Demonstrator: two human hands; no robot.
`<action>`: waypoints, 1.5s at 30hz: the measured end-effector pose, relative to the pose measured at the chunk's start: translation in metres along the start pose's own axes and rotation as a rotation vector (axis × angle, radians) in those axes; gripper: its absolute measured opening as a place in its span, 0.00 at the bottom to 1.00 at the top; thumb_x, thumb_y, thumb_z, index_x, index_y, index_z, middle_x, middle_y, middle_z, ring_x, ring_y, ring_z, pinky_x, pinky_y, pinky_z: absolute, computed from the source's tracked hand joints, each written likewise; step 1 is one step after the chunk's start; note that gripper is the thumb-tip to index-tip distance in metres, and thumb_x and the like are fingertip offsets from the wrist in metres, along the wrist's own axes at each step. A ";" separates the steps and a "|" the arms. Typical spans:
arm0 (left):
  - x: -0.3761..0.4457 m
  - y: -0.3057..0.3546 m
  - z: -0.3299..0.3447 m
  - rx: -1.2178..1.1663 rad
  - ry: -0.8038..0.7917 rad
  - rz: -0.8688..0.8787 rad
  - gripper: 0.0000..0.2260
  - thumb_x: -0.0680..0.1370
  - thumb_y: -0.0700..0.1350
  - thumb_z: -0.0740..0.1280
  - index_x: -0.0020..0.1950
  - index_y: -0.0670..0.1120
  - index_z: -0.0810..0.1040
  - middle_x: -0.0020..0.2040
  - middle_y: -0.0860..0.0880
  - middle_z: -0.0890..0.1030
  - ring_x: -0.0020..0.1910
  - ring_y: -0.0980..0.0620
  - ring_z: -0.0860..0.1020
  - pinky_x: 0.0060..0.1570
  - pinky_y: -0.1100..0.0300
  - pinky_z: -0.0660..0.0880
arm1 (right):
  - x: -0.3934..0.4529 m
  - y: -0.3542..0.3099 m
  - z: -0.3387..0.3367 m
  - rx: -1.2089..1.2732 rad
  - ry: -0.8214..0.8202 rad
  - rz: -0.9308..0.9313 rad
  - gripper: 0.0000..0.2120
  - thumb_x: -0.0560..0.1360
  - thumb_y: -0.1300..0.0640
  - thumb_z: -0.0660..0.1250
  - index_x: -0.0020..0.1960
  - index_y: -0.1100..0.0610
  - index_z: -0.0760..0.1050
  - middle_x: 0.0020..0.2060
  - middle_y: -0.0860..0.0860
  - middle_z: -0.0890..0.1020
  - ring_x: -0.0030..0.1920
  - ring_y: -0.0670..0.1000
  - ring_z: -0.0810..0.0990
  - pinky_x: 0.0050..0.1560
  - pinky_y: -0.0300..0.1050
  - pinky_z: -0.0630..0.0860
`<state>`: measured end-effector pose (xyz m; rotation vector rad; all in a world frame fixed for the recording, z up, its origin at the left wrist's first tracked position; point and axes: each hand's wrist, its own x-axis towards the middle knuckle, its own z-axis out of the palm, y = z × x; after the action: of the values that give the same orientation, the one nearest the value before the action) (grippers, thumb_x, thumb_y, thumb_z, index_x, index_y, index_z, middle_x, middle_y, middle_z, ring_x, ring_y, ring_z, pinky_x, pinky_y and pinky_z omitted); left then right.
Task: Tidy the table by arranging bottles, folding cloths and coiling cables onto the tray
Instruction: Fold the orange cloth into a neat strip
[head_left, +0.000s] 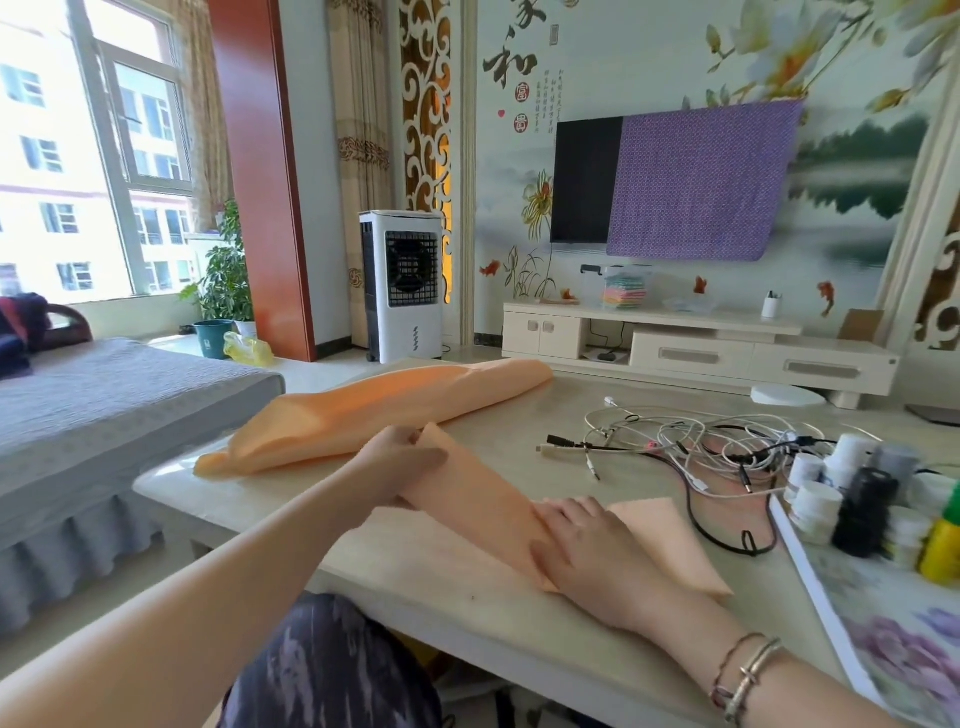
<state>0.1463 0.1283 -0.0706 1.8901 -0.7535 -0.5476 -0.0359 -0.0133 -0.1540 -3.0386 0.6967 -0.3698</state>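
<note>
A peach cloth (483, 499) lies folded on the table in front of me. My left hand (397, 462) grips its far end, slightly lifted. My right hand (582, 545) presses flat on the near part of the same cloth. A second, longer orange cloth (374, 410) lies loosely rolled at the far left of the table. A tangle of white and black cables (696, 447) spreads at the right. Several bottles (852, 499), white, black and yellow, stand on a floral tray (852, 613) at the right edge.
The pale table (415, 571) has its near edge over my lap. A grey-covered bed (104, 405) stands to the left. Beyond the table are a white air cooler (402, 286) and a low TV cabinet (675, 343).
</note>
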 end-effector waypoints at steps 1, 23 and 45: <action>-0.002 0.007 0.001 -0.109 -0.038 0.002 0.16 0.77 0.44 0.67 0.65 0.44 0.73 0.55 0.44 0.78 0.51 0.47 0.78 0.39 0.56 0.80 | -0.002 0.001 0.000 -0.003 0.002 -0.006 0.43 0.66 0.35 0.32 0.74 0.49 0.60 0.72 0.46 0.65 0.70 0.50 0.63 0.71 0.46 0.58; -0.016 -0.015 0.129 0.366 -0.189 0.451 0.23 0.83 0.55 0.50 0.77 0.49 0.59 0.77 0.51 0.59 0.76 0.55 0.56 0.70 0.65 0.52 | -0.007 0.002 -0.018 0.221 0.083 0.414 0.18 0.76 0.47 0.59 0.66 0.47 0.69 0.63 0.51 0.74 0.65 0.56 0.70 0.59 0.45 0.69; -0.023 -0.011 0.130 0.865 -0.466 0.857 0.24 0.81 0.61 0.48 0.78 0.60 0.52 0.78 0.61 0.51 0.77 0.60 0.43 0.75 0.51 0.38 | -0.061 0.052 -0.082 0.962 0.020 0.753 0.11 0.72 0.67 0.60 0.50 0.54 0.65 0.25 0.50 0.80 0.26 0.48 0.65 0.23 0.33 0.57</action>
<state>0.0478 0.0663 -0.1329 1.9069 -2.2327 -0.0777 -0.1307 -0.0298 -0.0908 -1.7405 1.1494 -0.5013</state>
